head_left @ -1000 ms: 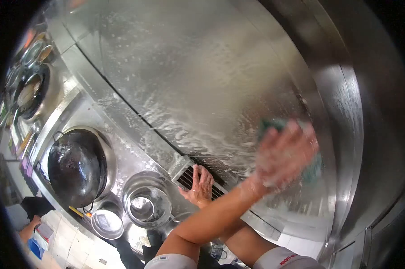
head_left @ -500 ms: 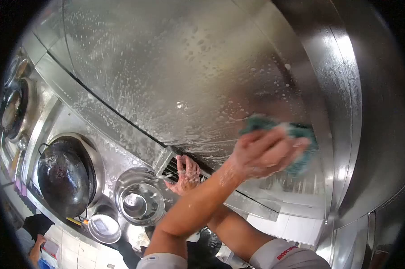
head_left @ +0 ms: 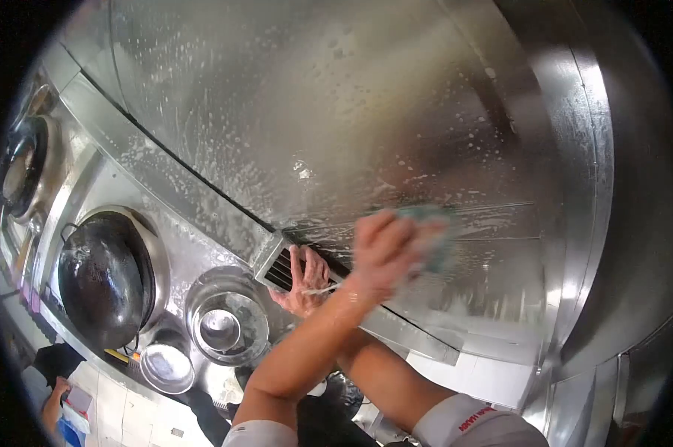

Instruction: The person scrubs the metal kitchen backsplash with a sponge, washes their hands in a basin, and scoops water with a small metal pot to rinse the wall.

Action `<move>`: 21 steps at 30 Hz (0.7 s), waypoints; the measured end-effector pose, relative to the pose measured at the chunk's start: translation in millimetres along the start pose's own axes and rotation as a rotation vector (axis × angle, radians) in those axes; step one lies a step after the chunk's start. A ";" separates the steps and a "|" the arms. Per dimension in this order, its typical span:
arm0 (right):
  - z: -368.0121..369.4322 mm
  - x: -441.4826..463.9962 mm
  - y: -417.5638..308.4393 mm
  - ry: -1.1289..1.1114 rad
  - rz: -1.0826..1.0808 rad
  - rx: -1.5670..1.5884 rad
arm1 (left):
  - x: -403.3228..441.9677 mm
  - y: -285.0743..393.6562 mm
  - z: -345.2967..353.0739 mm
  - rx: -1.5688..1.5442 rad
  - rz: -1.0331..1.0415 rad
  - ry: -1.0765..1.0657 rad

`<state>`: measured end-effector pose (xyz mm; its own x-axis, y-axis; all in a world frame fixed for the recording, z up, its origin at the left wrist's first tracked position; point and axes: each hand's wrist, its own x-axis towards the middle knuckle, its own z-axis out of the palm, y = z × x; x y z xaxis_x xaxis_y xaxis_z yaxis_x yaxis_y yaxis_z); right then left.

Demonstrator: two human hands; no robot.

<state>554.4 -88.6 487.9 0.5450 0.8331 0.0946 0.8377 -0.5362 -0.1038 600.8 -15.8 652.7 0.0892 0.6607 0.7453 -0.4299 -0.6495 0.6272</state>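
My left hand [head_left: 385,253], blurred by motion, presses a green scrubbing cloth [head_left: 433,237] against the wet, soapy steel panel [head_left: 277,127]. The cloth shows beyond its curled fingers. My left forearm crosses over my right arm. Lower on the panel's edge, my right hand [head_left: 304,281] rests on a slotted metal vent [head_left: 278,270], with its fingers spread over the slots and nothing visible in it. Foam and water drops streak the panel around both hands.
A black wok [head_left: 102,279] sits on the steel counter at left, with nested metal bowls [head_left: 236,328] and a small metal pan [head_left: 166,368] beside it. Another wok [head_left: 20,171] is farther left. Part of another person [head_left: 53,402] shows at lower left.
My left hand and the cloth have swept left across the panel, away from its right edge. My right hand stays on the vent. The view has shifted slightly.
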 end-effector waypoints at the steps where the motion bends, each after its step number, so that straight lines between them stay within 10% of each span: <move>1: 0.1 -0.2 -0.6 0.016 0.000 0.013 | 6.5 -3.2 12.2 -0.029 0.129 0.001; 10: -3.6 0.6 0.6 -0.051 0.020 0.020 | 12.6 -3.8 -8.4 0.066 0.014 -0.013; 21: -2.4 -5.2 6.8 -0.186 -0.010 -0.095 | 4.1 -38.7 -17.8 0.109 0.572 -0.192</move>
<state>557.3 -96.9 489.1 0.5277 0.8447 -0.0897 0.8477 -0.5305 -0.0087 601.8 18.7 627.5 0.0366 0.1231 0.9917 -0.3639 -0.9226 0.1280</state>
